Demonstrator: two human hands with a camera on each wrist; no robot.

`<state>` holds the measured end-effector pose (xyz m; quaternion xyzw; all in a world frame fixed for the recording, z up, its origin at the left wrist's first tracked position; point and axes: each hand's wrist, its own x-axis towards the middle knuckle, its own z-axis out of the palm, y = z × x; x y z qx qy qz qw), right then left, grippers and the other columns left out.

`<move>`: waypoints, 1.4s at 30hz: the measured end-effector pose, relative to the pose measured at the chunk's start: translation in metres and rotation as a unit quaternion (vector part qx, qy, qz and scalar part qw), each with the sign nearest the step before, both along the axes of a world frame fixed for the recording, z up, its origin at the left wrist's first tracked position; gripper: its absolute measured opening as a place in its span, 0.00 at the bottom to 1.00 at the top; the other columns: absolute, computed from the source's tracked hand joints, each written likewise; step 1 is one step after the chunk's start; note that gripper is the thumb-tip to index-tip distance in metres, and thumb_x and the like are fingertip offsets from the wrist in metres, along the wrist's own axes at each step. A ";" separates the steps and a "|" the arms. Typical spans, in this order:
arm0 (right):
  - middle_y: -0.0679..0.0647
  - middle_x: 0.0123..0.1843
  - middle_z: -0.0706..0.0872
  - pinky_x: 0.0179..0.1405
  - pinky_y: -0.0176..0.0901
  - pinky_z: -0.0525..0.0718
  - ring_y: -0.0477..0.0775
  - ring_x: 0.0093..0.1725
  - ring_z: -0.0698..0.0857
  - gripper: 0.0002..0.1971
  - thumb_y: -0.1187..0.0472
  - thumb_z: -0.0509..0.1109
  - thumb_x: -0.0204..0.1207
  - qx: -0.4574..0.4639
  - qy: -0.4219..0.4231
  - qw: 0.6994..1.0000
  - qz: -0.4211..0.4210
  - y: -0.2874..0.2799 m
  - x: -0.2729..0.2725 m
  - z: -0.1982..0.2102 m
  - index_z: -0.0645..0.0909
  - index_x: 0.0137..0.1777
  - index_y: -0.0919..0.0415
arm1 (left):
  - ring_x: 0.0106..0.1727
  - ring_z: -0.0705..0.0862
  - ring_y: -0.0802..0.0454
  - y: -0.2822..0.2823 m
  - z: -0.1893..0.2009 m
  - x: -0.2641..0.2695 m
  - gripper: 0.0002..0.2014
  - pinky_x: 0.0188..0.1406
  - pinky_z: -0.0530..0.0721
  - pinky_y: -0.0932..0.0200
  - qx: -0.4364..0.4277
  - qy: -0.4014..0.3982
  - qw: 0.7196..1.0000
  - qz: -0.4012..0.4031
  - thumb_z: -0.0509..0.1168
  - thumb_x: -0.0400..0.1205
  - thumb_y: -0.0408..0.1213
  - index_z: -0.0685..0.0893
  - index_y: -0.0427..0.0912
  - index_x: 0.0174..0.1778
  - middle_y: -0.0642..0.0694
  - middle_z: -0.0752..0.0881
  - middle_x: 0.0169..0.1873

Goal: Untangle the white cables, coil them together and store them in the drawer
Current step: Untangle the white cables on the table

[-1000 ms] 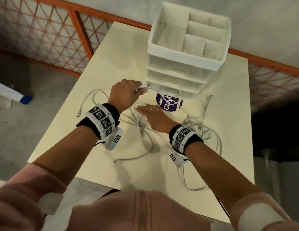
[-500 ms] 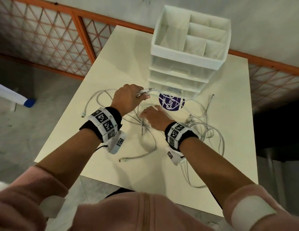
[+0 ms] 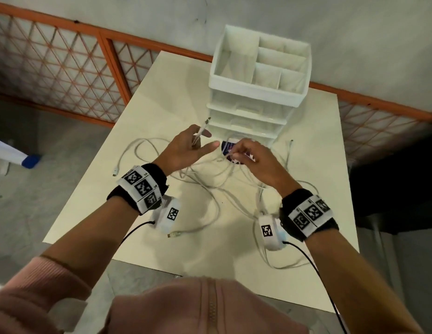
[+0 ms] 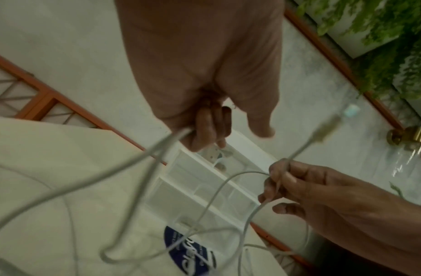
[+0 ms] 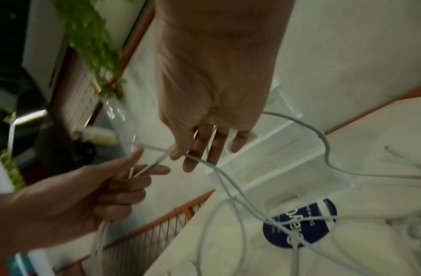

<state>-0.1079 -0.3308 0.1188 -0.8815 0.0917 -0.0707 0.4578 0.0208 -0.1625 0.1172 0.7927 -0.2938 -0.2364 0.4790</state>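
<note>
Several white cables (image 3: 210, 189) lie tangled on the cream table (image 3: 94, 201) in front of the white drawer unit (image 3: 258, 92), whose drawers are closed. My left hand (image 3: 200, 143) is raised above the tangle and grips a cable end, its plug (image 3: 207, 121) pointing up. In the left wrist view its fingers (image 4: 204, 127) curl round the strand. My right hand (image 3: 234, 153) hovers just right of it, thumb and fingertips pinching another cable (image 4: 299, 153) close to its plug (image 4: 327, 128). Loops hang from both hands down to the table.
A round blue sticker (image 3: 230, 150) sits on the table below the hands. Loose plugs lie at the left (image 3: 116, 171) and front (image 3: 174, 235). An orange mesh railing (image 3: 108, 59) runs behind the table. A white and blue object (image 3: 29, 160) lies on the floor to the left.
My right hand, flat on the tangle before, has lifted and now pinches a cable. My left hand has risen and turned, so its cable end points upward.
</note>
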 end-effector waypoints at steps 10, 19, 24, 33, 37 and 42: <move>0.48 0.35 0.87 0.51 0.50 0.83 0.57 0.40 0.86 0.03 0.65 0.63 0.82 0.079 0.007 0.997 -0.018 0.018 -0.009 0.013 0.75 0.47 0.62 | 0.20 0.74 0.64 -0.028 0.029 -0.048 0.14 0.31 0.70 0.64 -0.156 0.126 0.979 -0.029 0.55 0.87 0.45 0.75 0.36 0.51 0.61 0.75 0.14; 0.57 0.55 0.75 0.44 0.33 0.78 0.47 0.43 0.78 0.13 0.55 0.72 0.76 0.053 0.063 0.996 0.022 0.023 -0.005 0.024 0.76 0.58 0.53 | 0.38 0.78 0.48 -0.030 0.039 -0.052 0.17 0.44 0.76 0.48 -0.179 0.126 0.975 -0.033 0.49 0.88 0.49 0.73 0.49 0.36 0.46 0.74 0.35; 0.48 0.60 0.80 0.63 0.46 0.80 0.51 0.59 0.81 0.15 0.59 0.78 0.70 0.077 0.080 0.991 0.078 0.025 -0.001 0.003 0.83 0.56 0.60 | 0.28 0.80 0.54 -0.030 0.062 -0.054 0.18 0.32 0.81 0.59 -0.279 0.248 0.924 -0.078 0.43 0.89 0.46 0.68 0.44 0.37 0.49 0.79 0.32; 0.44 0.57 0.76 0.59 0.44 0.56 0.46 0.59 0.66 0.12 0.48 0.76 0.70 -0.217 0.094 0.972 0.014 -0.031 -0.023 0.001 0.85 0.48 0.53 | 0.20 0.59 0.59 -0.010 0.052 -0.046 0.17 0.19 0.61 0.65 -0.178 0.088 0.980 -0.009 0.55 0.86 0.48 0.64 0.47 0.33 0.55 0.61 0.23; 0.50 0.37 0.86 0.50 0.41 0.72 0.49 0.40 0.82 0.05 0.61 0.75 0.72 -0.117 0.065 0.990 0.037 -0.030 -0.019 0.027 0.82 0.39 0.59 | 0.20 0.62 0.58 -0.009 0.040 -0.045 0.13 0.23 0.62 0.64 -0.054 -0.044 0.995 -0.064 0.78 0.69 0.45 0.80 0.45 0.35 0.56 0.63 0.15; 0.46 0.26 0.79 0.26 0.41 0.74 0.44 0.25 0.76 0.08 0.61 0.78 0.71 0.017 0.065 0.997 0.037 -0.021 -0.013 0.057 0.80 0.37 0.58 | 0.22 0.74 0.59 -0.011 0.040 -0.033 0.09 0.29 0.72 0.59 0.068 -0.156 0.977 -0.128 0.73 0.76 0.43 0.87 0.44 0.33 0.45 0.81 0.22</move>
